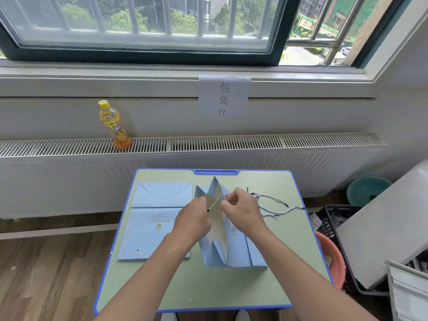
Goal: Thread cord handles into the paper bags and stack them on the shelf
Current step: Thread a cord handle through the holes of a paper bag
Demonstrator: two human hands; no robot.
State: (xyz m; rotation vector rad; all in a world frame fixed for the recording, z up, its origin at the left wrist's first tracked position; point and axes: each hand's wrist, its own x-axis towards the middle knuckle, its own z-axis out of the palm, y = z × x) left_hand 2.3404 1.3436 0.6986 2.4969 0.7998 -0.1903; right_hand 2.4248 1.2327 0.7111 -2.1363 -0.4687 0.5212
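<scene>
Two bare forearms are reaching in from six o'clock over the green surface (185,290) with its blue rim. The left hand (192,222) is hovering at the centre, its fingers (202,202) pinching the dark tip of a twisted cord (215,202) that is running across the white inside of the opened paper bag (218,246). The right hand (244,210), just beside it toward three o'clock, is gripping the near upper edge of that same bag, fingers curled over the paper; whether they are also touching the cord I cannot tell. The bag is lying partly spread at the middle of the surface, gussets standing up, its mouth pointing to twelve o'clock. At nine o'clock from the hands a flat paper bag (148,232), pale blue with gold "PRINCE" print, is lying folded, the left forearm crossing its near corner. Toward two o'clock loose cords (275,208) are lying in a tangle near the surface's right edge. Off the surface at four o'clock a pink basin (333,258) is sitting on the floor beside a black crate (333,218), with a teal basin (366,188) farther back. At eleven o'clock, well beyond, a yellow bottle (113,125) is standing on the radiator grille (231,142), and at twelve o'clock a paper sign (224,96) is hanging below the window (143,24).
</scene>
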